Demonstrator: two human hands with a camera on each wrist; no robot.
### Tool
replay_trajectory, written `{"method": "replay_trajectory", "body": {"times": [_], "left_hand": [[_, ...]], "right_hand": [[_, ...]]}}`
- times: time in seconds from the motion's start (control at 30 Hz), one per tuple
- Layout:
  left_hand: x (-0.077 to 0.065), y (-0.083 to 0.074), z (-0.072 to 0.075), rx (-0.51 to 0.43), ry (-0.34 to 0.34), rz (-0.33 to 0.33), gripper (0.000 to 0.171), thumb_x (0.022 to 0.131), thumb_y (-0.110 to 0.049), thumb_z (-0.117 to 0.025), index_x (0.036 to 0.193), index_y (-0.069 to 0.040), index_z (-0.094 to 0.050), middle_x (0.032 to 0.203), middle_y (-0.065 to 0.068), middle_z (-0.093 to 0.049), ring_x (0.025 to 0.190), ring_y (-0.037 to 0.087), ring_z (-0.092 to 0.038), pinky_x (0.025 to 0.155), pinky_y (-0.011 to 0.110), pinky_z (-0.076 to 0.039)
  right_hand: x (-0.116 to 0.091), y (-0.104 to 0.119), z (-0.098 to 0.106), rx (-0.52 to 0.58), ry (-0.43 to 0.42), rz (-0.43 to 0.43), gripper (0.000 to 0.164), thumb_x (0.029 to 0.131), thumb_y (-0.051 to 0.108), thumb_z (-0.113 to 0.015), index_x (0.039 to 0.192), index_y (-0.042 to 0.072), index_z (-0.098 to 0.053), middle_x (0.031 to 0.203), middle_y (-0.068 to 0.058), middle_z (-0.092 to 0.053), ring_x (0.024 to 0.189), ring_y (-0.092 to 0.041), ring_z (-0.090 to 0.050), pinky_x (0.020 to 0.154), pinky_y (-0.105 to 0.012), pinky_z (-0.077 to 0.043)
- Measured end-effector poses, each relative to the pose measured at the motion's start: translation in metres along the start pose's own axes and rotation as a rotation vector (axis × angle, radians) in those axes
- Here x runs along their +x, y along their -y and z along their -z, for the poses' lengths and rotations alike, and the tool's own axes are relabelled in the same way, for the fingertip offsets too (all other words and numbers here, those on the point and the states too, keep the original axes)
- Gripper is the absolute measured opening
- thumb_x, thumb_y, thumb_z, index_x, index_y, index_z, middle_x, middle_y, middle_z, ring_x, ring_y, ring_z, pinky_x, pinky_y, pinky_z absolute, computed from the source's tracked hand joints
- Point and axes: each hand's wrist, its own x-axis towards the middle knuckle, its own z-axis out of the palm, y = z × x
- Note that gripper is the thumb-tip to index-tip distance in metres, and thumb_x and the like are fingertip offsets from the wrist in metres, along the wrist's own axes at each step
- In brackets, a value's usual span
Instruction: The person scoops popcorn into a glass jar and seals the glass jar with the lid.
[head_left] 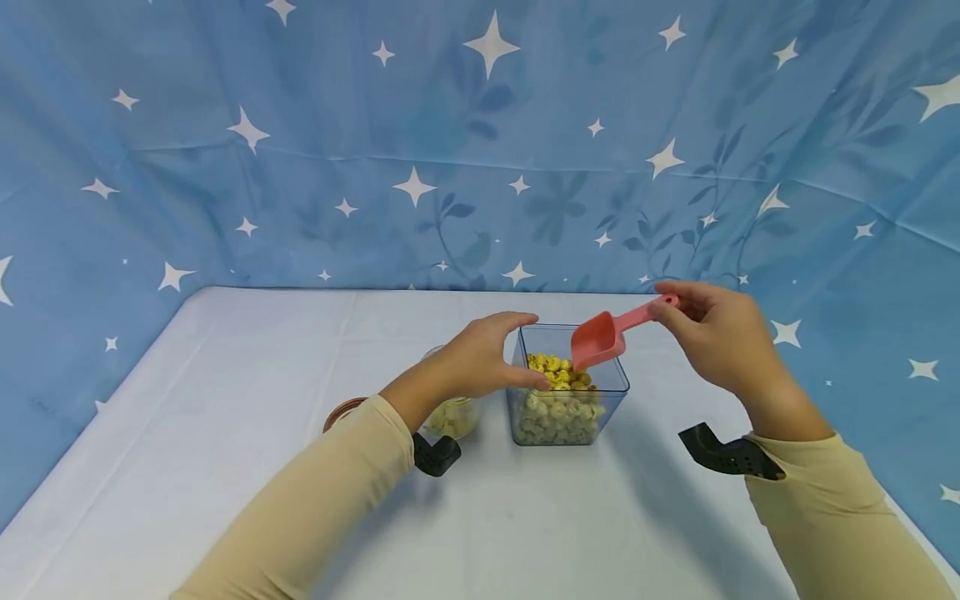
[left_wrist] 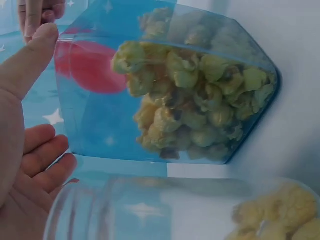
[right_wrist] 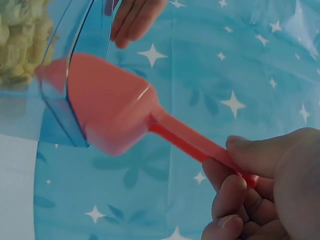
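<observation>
A clear square container [head_left: 568, 418] partly filled with yellow popcorn [head_left: 557, 367] stands on the table. My right hand [head_left: 708, 333] pinches the handle of a small pink scoop [head_left: 597, 340] between thumb and fingers. The scoop's bowl tilts down over the container's rim, its front edge inside above the popcorn; in the right wrist view the bowl [right_wrist: 107, 100] crosses the rim. My left hand [head_left: 483, 358] spans the container's left side with fingers spread, the thumb [left_wrist: 42, 47] at one rim corner and the fingertips [left_wrist: 62, 167] close by another.
Left of the container stands a clear round jar [head_left: 453, 417] with pale popcorn in it, partly hidden by the left hand. A brown ring-shaped object [head_left: 343, 410] shows behind the left sleeve. The white table [head_left: 247, 375] ends at a blue star-patterned curtain [head_left: 337, 167].
</observation>
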Motion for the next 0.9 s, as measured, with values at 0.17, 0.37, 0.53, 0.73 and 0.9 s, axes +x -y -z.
{"method": "replay_trajectory", "body": {"times": [0.17, 0.37, 0.53, 0.73, 0.9], "left_hand": [[0.000, -0.002, -0.006, 0.036, -0.004, 0.026, 0.088, 0.084, -0.048, -0.080, 0.155, -0.016, -0.040, 0.158, 0.002, -0.038, 0.145, 0.022, -0.033, 0.112, 0.046, -0.036], [-0.002, -0.002, -0.006, 0.047, -0.001, 0.042, 0.089, 0.084, -0.049, -0.079, 0.155, -0.014, -0.038, 0.158, 0.003, -0.038, 0.145, 0.024, -0.033, 0.113, 0.046, -0.035], [-0.002, -0.003, -0.006, 0.050, 0.004, 0.048, 0.089, 0.084, -0.048, -0.079, 0.156, -0.015, -0.037, 0.158, 0.004, -0.037, 0.145, 0.024, -0.032, 0.113, 0.046, -0.034], [0.000, -0.003, -0.008, 0.045, 0.013, 0.043, 0.088, 0.085, -0.046, -0.079, 0.156, -0.014, -0.037, 0.158, 0.004, -0.037, 0.145, 0.025, -0.032, 0.113, 0.046, -0.034], [0.001, -0.003, -0.008, 0.042, 0.016, 0.048, 0.089, 0.085, -0.047, -0.079, 0.156, -0.014, -0.037, 0.158, 0.004, -0.037, 0.145, 0.025, -0.033, 0.113, 0.047, -0.034]], "right_hand": [[0.000, 0.016, 0.000, -0.081, -0.031, 0.076, 0.036, 0.099, 0.021, -0.065, 0.124, -0.005, -0.067, 0.074, -0.007, -0.062, 0.065, -0.022, -0.051, 0.049, -0.029, -0.038], [0.000, 0.034, -0.004, -0.174, -0.029, 0.178, 0.033, 0.095, 0.014, -0.070, 0.119, -0.010, -0.067, 0.071, -0.007, -0.062, 0.059, -0.021, -0.050, 0.049, -0.033, -0.039], [0.002, 0.049, -0.010, -0.216, 0.034, 0.221, 0.031, 0.094, 0.008, -0.069, 0.117, -0.012, -0.066, 0.079, -0.016, -0.067, 0.064, -0.026, -0.058, 0.053, -0.038, -0.051], [0.005, 0.056, -0.020, -0.231, 0.099, 0.234, 0.029, 0.094, 0.005, -0.068, 0.116, -0.014, -0.065, 0.091, -0.022, -0.070, 0.073, -0.032, -0.065, 0.063, -0.045, -0.057], [0.014, 0.045, -0.023, -0.184, 0.133, 0.222, 0.027, 0.096, 0.009, -0.067, 0.113, -0.012, -0.067, 0.084, -0.016, -0.069, 0.064, -0.024, -0.058, 0.057, -0.038, -0.051]]}}
